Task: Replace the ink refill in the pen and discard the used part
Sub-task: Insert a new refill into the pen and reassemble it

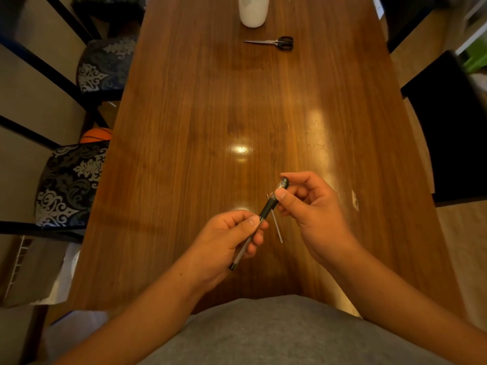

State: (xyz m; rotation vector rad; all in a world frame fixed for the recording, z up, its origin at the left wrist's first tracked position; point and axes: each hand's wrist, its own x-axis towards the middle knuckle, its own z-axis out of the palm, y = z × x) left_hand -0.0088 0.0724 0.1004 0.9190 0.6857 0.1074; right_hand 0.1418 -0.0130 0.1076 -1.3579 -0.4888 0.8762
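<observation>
Hidden or unclear: the far white container (253, 10) is cut off by the top edge, so its upper part cannot be seen; the pen's tip is covered by the right fingers; whether a refill sits inside the barrel cannot be told.
Chairs: two patterned seat cushions (69, 183) stand along the left edge of the table, partly out of frame, with an orange ball (95, 135) showing between them on the floor.
Left hand: the left hand (226, 239) pinches the pen (266, 210) between thumb and forefinger, at the join of the clear barrel and the black grip; the other fingers curl under the barrel.
Pen: held above the wooden table (210, 114), near the person, slanting from its black end cap at near left up to far right, bridging both hands.
Loose refill: a thin pale refill tube (277, 227) lies just right of the pen's grip, between the two hands; whether it rests on the table or touches a finger is hard to make out.
Right hand: the right hand (308, 206) pinches the pen's far, clear front section between thumb and forefinger, remaining fingers loosely curled.
Scissors: black-handled scissors (274, 42) lie far up the table, closed, just near of the white container, well apart from the hands.
</observation>
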